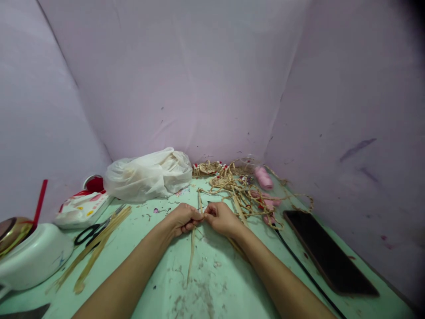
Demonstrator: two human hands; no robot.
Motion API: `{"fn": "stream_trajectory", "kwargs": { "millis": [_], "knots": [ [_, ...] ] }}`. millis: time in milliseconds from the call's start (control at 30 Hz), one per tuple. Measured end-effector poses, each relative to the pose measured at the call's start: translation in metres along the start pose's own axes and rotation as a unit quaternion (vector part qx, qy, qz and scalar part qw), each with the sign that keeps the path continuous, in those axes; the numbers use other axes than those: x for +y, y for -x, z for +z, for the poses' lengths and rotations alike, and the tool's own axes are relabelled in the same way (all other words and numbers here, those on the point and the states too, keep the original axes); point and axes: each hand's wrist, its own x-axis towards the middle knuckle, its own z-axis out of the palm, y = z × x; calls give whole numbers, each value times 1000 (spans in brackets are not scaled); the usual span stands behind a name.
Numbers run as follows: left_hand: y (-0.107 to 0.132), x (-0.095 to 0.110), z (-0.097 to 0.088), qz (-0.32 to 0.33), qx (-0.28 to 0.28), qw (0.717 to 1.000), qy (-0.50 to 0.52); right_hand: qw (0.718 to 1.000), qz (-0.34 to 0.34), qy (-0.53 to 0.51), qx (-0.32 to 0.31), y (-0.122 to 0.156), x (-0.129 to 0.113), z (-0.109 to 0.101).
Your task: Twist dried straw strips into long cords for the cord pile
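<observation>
Close together at the middle of the table, my left hand (186, 219) and my right hand (221, 218) meet at their fingertips. The left fingers are closed around a dried straw strip (191, 257), whose loose end hangs toward me. A short length of straw (199, 201) rises beyond the fingertips. My right thumb and forefinger pinch at the same spot; the exact bit of straw between them is hidden. Behind the right hand lies a tangle of braided straw cord (237, 188) with red and white beads.
Left: a white plastic bag (149, 175), black-handled scissors (89, 234) under loose straw strips (96, 248), a tissue pack (83, 210) and a white pot (40, 257). Right: a pink thread spool (263, 178), a black cable (299, 261) and a dark phone-like slab (328, 252). Pale walls enclose the table.
</observation>
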Motion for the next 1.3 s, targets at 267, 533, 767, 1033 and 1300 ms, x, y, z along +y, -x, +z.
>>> {"fn": "stream_trajectory", "kwargs": {
  "millis": [267,533,767,1033,1300],
  "knots": [
    [0,-4,9,61,75,995,-31,968,138,-180,-102,5,-17,-7],
    [3,-1,3,57,56,997,-22,932,183,-280,-140,8,-21,-22],
    [2,0,3,54,42,998,7,921,229,-307,-67,7,-23,-15],
    [1,-4,4,73,25,997,-24,900,252,-341,-105,9,-25,-10],
    [3,-3,0,59,-5,998,-29,922,222,-313,-55,7,-15,-6]
  ]
}}
